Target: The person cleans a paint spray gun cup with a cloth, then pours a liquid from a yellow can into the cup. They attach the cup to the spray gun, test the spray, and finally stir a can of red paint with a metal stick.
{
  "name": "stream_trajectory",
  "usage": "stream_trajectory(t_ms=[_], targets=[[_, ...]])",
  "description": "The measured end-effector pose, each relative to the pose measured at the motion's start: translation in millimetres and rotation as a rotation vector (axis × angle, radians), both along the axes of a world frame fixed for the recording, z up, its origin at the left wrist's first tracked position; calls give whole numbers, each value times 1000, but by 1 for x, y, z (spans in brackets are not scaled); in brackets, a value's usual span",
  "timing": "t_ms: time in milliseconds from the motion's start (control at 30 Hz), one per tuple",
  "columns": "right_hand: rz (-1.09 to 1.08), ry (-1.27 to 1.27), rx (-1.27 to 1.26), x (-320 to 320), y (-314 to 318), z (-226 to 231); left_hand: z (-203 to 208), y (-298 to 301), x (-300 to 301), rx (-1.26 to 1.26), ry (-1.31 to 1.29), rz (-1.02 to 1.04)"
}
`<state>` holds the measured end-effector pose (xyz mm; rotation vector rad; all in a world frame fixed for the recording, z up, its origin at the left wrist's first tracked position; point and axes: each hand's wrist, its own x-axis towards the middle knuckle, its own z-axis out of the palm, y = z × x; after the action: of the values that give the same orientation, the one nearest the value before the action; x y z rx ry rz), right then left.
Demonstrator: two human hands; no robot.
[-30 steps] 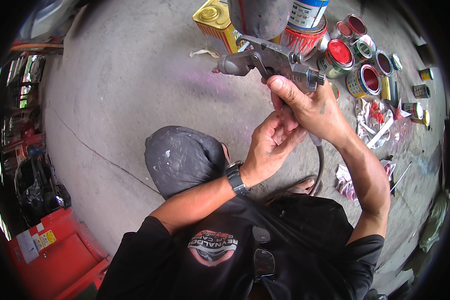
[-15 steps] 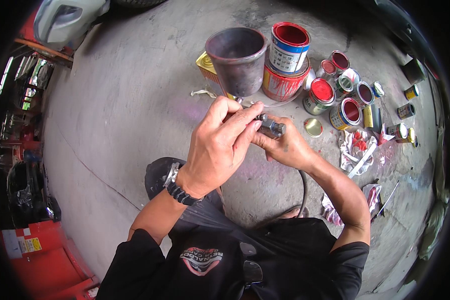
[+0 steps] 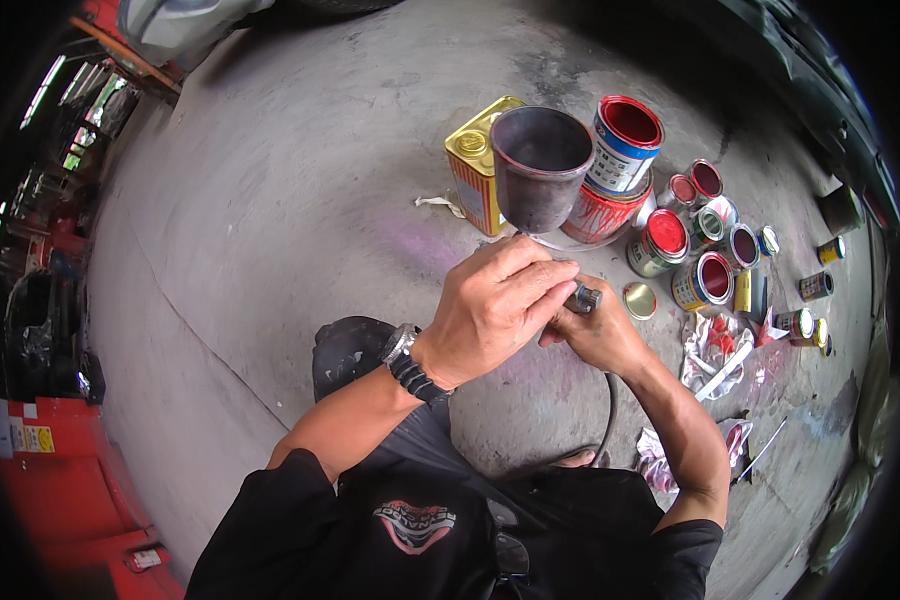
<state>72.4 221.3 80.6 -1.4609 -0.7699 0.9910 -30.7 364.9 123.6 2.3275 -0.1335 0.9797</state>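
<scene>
A paint spray gun [image 3: 584, 297] is between my hands, in front of my chest. Its dark, paint-stained cup [image 3: 540, 185] sits on top with the mouth facing up; the inside looks dark. My left hand [image 3: 495, 312], with a watch and a black band at its wrist, is closed over the gun's body below the cup and hides most of it. My right hand [image 3: 605, 335] wraps around the gun's handle, just below the metal knob at its rear. From under that hand a dark hose [image 3: 612, 410] hangs toward the floor.
Beyond the cup stand a yellow rectangular tin [image 3: 478, 165] and a blue-and-white paint can [image 3: 625, 150] stacked on a red-smeared can [image 3: 600, 218]. Several open paint cans [image 3: 705, 280] spread to the right. Stained rags [image 3: 715, 350] lie nearer. Red panels [image 3: 60, 490] stand at left.
The view has shifted, so the floor items sit lower and further right. My left fingers have moved off the rear knob and lie farther over the gun's body. The right grip stays.
</scene>
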Motion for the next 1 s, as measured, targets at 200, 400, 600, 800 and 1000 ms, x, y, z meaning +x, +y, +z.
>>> stream_trajectory(t_ms=[200, 400, 600, 800, 1000], targets=[[-191, -157, 153, 6, 18, 25, 5, -15, -6, -102, -156, -39], [-245, -193, 25, 20, 20, 86, -33, -39, -27, -210, 398, -484], [-241, -216, 33, 23, 14, 111, -50, -40, -34, 56, 670, -594], [-240, -219, 54, 18, 12, 104, -44, -39, -32, 42, 662, -572], [-227, -198, 53, 18, 10, 99, -47, -39, -32, 39, 665, -561]])
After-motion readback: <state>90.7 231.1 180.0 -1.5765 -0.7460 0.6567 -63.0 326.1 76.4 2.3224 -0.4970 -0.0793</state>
